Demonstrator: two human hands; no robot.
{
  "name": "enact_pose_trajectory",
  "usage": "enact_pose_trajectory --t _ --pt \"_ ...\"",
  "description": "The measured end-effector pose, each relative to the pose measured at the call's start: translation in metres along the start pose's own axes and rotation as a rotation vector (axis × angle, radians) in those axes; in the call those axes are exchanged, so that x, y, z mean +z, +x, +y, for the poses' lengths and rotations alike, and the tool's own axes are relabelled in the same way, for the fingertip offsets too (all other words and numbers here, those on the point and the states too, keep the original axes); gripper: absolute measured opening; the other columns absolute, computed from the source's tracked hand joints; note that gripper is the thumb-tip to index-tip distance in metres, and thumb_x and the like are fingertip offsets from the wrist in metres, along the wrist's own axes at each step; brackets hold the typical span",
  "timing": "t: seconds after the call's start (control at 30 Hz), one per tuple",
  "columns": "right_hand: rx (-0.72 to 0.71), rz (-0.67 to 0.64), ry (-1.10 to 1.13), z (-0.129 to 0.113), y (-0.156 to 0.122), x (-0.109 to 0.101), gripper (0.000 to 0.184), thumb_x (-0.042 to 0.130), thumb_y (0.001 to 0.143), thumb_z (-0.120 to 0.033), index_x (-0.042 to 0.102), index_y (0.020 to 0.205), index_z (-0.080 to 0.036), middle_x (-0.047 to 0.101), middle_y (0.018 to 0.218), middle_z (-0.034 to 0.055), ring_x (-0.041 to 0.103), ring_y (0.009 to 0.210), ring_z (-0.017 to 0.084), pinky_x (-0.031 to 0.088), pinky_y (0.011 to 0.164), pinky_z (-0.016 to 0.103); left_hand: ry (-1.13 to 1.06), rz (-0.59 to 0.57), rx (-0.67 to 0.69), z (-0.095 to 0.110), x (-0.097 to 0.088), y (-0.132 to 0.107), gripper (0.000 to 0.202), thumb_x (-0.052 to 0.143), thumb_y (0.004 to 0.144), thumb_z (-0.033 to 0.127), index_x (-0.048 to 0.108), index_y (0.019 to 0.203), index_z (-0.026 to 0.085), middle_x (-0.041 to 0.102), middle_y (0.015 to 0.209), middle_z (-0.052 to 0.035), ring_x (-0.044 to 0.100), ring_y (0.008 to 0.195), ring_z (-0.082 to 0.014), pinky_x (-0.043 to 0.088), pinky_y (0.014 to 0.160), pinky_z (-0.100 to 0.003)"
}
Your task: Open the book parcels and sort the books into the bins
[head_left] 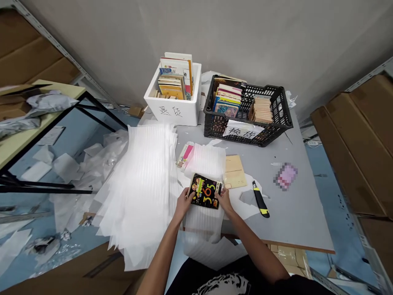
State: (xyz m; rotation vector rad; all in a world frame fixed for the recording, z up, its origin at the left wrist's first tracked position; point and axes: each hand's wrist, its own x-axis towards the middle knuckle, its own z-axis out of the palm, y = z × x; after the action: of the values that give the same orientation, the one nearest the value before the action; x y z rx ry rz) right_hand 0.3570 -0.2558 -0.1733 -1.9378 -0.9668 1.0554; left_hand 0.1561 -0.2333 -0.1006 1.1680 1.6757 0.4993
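Between my two hands is a black book [204,191] with a colourful "365" on its cover. My left hand [185,201] grips its left edge and my right hand [224,200] grips its right edge. A sheet of white foam wrap [205,223] lies beneath the book and hangs over the table's front edge. Just beyond the book, more foam wrap [207,159] partly covers a pink-and-white book [185,155]. To the right of that lies a tan envelope or booklet [235,171]. A black and yellow utility knife [260,200] rests right of my right hand.
A tall stack of foam sheets [147,176] covers the left of the grey table [294,213]. Behind stand a white foam box [175,110] and a black plastic crate [245,135], both holding books. Cardboard boxes [356,151] line the right side; loose wrap [76,180] litters the floor left.
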Motion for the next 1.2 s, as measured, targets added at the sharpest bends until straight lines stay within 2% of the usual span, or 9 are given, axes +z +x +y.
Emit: enact_pose_trajectory --t 0.13,0.23,0.37,0.53,0.67,0.8,0.9,1.03,1.2 --pt "-0.016 -0.01 0.094 -0.016 0.001 -0.032 0.073 0.064 0.066 -0.059 0.045 0.121 -0.016 0.063 0.112 0.0154 0.061 0.105 0.026 0.052 0.084 0.039 0.018 -0.212 0.277 0.049 -0.021 -0.01 0.029 0.049 0.082 0.046 0.059 0.096 0.022 0.068 0.092 -0.0002 0.062 0.086 -0.019 0.048 0.076 -0.028" --pt "-0.055 -0.197 0.2 -0.031 0.012 -0.074 0.068 0.066 0.067 -0.059 0.05 0.12 -0.02 0.066 0.111 0.0116 0.062 0.103 0.025 0.05 0.086 0.04 0.012 -0.349 0.404 0.093 -0.01 0.008 0.029 0.052 0.082 0.045 0.062 0.096 0.02 0.069 0.094 -0.0012 0.063 0.089 -0.0197 0.048 0.08 -0.028" --pt "-0.016 -0.187 0.138 -0.038 0.045 -0.119 0.055 0.059 0.07 -0.065 0.063 0.1 -0.018 0.071 0.09 0.0073 0.065 0.081 0.023 0.052 0.072 0.035 0.083 -0.15 0.369 0.12 0.028 0.047 0.027 0.052 0.085 0.035 0.06 0.106 0.019 0.067 0.104 -0.0053 0.063 0.094 -0.019 0.049 0.083 -0.029" --pt "0.055 0.1 -0.037 -0.028 0.098 -0.136 0.064 0.045 0.072 -0.07 0.061 0.096 -0.013 0.069 0.088 0.0134 0.062 0.081 0.026 0.049 0.074 0.037 0.248 0.194 0.116 0.065 0.039 0.045 0.044 0.052 0.085 0.025 0.044 0.126 0.011 0.051 0.127 -0.0212 0.047 0.124 -0.0305 0.042 0.096 -0.046" --pt "0.084 0.243 -0.227 -0.024 0.106 -0.133 0.054 0.051 0.073 -0.057 0.06 0.099 -0.01 0.064 0.102 0.0241 0.055 0.104 0.036 0.041 0.089 0.049 0.321 0.245 -0.078 0.01 0.038 0.015 0.05 0.059 0.079 0.022 0.043 0.122 0.003 0.057 0.113 -0.0275 0.056 0.111 -0.0379 0.045 0.087 -0.052" --pt "-0.033 0.282 -0.34 -0.023 0.073 -0.107 0.058 0.053 0.073 -0.046 0.053 0.116 -0.007 0.048 0.129 0.029 0.037 0.127 0.038 0.026 0.104 0.055 0.312 0.174 -0.042 0.004 0.047 0.003 0.025 0.051 0.085 0.026 0.058 0.103 0.011 0.068 0.089 -0.0161 0.065 0.091 -0.0312 0.048 0.08 -0.044" --pt "-0.223 0.117 -0.293 -0.025 0.035 -0.066 0.061 0.047 0.076 -0.052 0.05 0.121 -0.01 0.052 0.127 0.0229 0.042 0.124 0.034 0.03 0.104 0.052 0.266 0.146 0.116 0.017 0.032 -0.004 0.027 0.04 0.092 0.029 0.064 0.1 0.02 0.07 0.097 -0.0084 0.065 0.096 -0.0227 0.048 0.086 -0.035" --pt "-0.206 -0.226 -0.073 -0.047 -0.018 0.001 0.065 0.047 0.081 -0.057 0.043 0.13 -0.016 0.049 0.134 0.0182 0.045 0.127 0.028 0.037 0.104 0.046 0.225 0.201 0.365 0.028 -0.042 -0.014 0.037 0.037 0.091 0.025 0.061 0.119 0.025 0.071 0.099 -0.0022 0.065 0.089 -0.0157 0.049 0.083 -0.028" --pt "-0.079 -0.651 0.241 -0.111 -0.056 0.091 0.042 0.053 0.08 -0.053 0.056 0.107 -0.021 0.065 0.113 0.0095 0.06 0.109 0.023 0.047 0.095 0.04 0.316 0.338 0.342 0.023 -0.166 0.017 0.037 0.038 0.092 0.031 0.061 0.119 0.024 0.067 0.074 0.0016 0.064 0.07 -0.0143 0.049 0.073 -0.025"
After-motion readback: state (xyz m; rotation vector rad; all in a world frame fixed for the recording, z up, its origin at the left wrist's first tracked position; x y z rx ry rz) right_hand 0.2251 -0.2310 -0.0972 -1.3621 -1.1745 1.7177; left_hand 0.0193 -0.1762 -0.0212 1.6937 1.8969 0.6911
